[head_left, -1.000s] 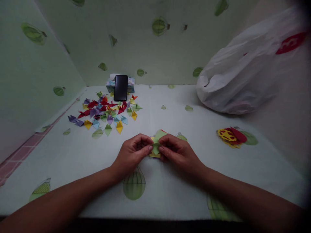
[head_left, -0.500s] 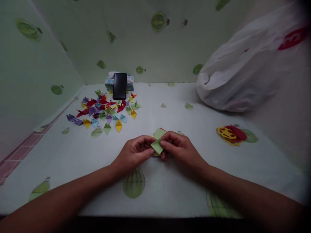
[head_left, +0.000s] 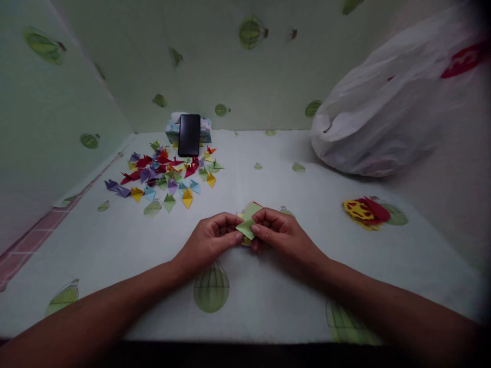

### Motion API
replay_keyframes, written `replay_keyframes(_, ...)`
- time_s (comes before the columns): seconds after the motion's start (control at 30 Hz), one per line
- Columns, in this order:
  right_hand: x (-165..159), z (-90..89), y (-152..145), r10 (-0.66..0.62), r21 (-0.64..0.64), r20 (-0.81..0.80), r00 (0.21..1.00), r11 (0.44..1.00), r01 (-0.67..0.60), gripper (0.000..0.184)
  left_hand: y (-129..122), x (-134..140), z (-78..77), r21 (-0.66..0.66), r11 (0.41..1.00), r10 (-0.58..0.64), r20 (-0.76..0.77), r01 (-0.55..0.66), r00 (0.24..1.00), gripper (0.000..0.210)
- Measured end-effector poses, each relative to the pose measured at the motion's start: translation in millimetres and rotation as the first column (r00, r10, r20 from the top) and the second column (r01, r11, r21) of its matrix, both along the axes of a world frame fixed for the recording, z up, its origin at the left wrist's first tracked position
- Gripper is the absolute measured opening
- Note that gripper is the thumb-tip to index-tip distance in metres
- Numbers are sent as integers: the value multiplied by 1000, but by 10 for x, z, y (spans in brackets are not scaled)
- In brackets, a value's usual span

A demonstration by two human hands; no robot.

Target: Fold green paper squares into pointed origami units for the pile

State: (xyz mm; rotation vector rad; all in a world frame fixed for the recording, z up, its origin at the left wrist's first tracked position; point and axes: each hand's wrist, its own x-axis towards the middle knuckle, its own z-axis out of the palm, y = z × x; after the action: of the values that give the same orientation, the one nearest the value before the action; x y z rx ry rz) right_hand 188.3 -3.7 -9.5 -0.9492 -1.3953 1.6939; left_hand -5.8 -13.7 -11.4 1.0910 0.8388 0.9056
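Note:
A small light-green sheet of origami paper [head_left: 246, 226], partly folded, is pinched between both hands near the middle of the table. My left hand [head_left: 215, 235] grips its left corner between thumb and fingers. On the other side, my right hand [head_left: 282, 232] has its thumb pressed on the right edge, fingers curled behind. Beneath the green paper, bits of other coloured sheets [head_left: 246, 244] show in yellow and red; the hands cover most of them. A heap of folded paper pieces [head_left: 164, 171] in many colours lies to the left beyond my left hand.
Behind the heap a black phone [head_left: 189, 135] leans on a tissue box [head_left: 206, 131]. At right rear sits a large white plastic bag [head_left: 376, 117]. Yellow and red cut-out pieces [head_left: 364, 211] lie on the right of the table [head_left: 291, 301]. Patterned walls enclose the back and left.
The green paper's lower corner has shifted slightly left and up, and its shape looks a little more bent. Both hands keep their pinch, with only small finger movement.

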Motion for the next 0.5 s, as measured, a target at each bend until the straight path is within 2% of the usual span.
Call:
replay_keyframes(0.23,-2,43,15,26,-31,-32,999,999,-27,26,7,2,39,-115,992,51,16,-49,999,19)
replay_keyframes(0.5,1,56,-2,10,-19,-11,1000,1000,-11,20,24,-6,7,-116,992,51,55,-45,997,22)
